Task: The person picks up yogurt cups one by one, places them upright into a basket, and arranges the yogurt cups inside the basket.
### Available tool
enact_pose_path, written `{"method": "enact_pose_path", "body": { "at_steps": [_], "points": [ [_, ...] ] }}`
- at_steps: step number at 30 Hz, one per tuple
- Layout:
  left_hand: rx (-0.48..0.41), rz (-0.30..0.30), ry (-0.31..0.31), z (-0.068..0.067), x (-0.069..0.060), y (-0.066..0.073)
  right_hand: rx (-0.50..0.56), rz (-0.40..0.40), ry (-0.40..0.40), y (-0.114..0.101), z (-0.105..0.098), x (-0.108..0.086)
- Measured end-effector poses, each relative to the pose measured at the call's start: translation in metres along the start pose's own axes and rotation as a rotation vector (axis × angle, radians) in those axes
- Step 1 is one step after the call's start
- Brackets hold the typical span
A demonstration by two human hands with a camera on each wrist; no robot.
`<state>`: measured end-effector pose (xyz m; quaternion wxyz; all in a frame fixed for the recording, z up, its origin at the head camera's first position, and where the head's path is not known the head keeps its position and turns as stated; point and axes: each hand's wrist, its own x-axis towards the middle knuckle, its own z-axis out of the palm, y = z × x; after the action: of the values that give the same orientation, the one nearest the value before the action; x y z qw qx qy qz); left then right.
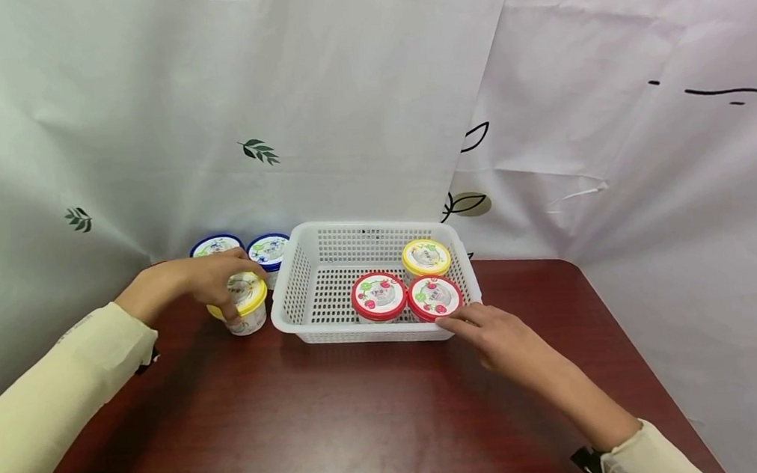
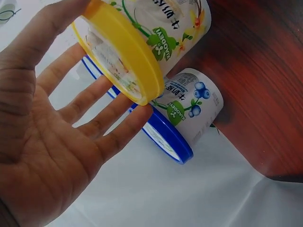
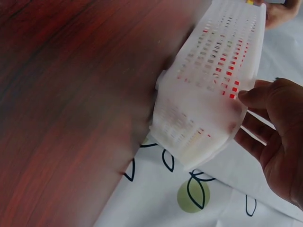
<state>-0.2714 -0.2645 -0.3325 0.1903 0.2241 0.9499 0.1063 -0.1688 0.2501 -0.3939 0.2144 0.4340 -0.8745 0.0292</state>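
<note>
My left hand (image 1: 211,275) spans a yellow-lidded tub (image 1: 248,321) left of the basket, thumb on the near side and fingers across the far side of its lid. Close behind it are two blue-lidded tubs, one (image 1: 215,245) partly covered by the hand and another (image 1: 268,249) beside the basket; blueberries show on a blue-lidded tub (image 2: 196,101) in the left wrist view. At the near right corner of the white plastic basket (image 1: 360,335), my right hand (image 1: 504,340) holds the rim, thumb outside; some of its fingertips are hidden in the head view.
Inside the basket sit two red-lidded tubs (image 1: 378,296) along the near side and one yellow-lidded tub (image 1: 426,256) at the back right. A dark red wooden table (image 1: 340,420) carries everything. Pale printed cloth (image 1: 367,102) hangs right behind it.
</note>
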Motion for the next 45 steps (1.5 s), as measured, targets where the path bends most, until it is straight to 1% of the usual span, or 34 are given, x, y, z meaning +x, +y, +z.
{"method": "enact_pose_path", "body": {
  "at_steps": [5, 7, 12, 14, 19, 23, 30, 37, 45],
  "points": [
    [0.013, 0.034, -0.038, -0.005, 0.004, 0.001, 0.014, 0.011, 0.007, -0.001, 0.000, 0.001],
    [0.010, 0.033, -0.058, -0.006, 0.005, 0.001, 0.018, 0.012, 0.014, -0.001, 0.000, 0.001],
    [-0.017, 0.002, -0.121, -0.006, 0.009, 0.003, 0.019, 0.013, 0.018, -0.001, 0.000, 0.000],
    [-0.021, -0.008, -0.135, -0.006, 0.009, 0.005, 0.017, 0.015, 0.016, -0.001, 0.000, 0.000],
    [-0.005, -0.040, -0.146, -0.008, 0.009, 0.008, 0.017, 0.022, 0.016, -0.001, 0.000, -0.001],
    [0.018, -0.062, -0.156, -0.011, 0.005, 0.011, 0.021, 0.022, 0.026, -0.002, 0.001, -0.001],
    [0.042, -0.063, -0.165, -0.015, 0.001, 0.015, 0.031, 0.019, 0.042, -0.003, 0.003, 0.000],
    [0.106, -0.060, -0.187, -0.018, 0.001, 0.027, 0.033, 0.021, 0.059, -0.004, 0.006, -0.003],
    [0.121, -0.083, -0.216, -0.020, 0.001, 0.037, 0.040, 0.040, 0.057, -0.006, 0.007, -0.003]
  ]
}}
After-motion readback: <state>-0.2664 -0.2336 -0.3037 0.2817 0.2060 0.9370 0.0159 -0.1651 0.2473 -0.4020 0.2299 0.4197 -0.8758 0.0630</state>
